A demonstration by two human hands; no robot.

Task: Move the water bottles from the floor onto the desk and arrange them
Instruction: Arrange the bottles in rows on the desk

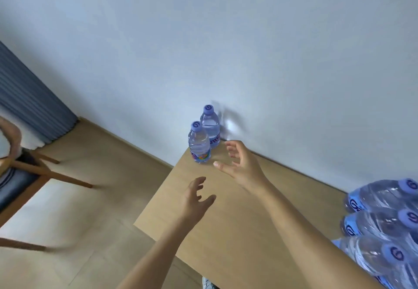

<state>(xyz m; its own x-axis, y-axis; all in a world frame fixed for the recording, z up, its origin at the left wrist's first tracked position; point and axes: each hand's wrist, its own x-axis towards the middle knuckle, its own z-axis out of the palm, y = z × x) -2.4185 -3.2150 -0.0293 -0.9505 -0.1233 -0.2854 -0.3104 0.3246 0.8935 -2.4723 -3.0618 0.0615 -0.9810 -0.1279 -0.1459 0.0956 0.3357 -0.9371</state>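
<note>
On smooth wooden desk (237, 209), two upright clear plastic bottles (200, 144); both hands (239, 166) empty, fingers loosely spread.

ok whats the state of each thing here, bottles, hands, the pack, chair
near bottle: upright on the desk corner, capped, full
far bottle: upright by the wall, capped, right behind the near one
left hand: open, empty, above the desk
right hand: open, empty, close to the bottles, not touching
bottle pack: wrapped, on the desk at the right edge of view
chair: on the floor, left of the desk
</note>
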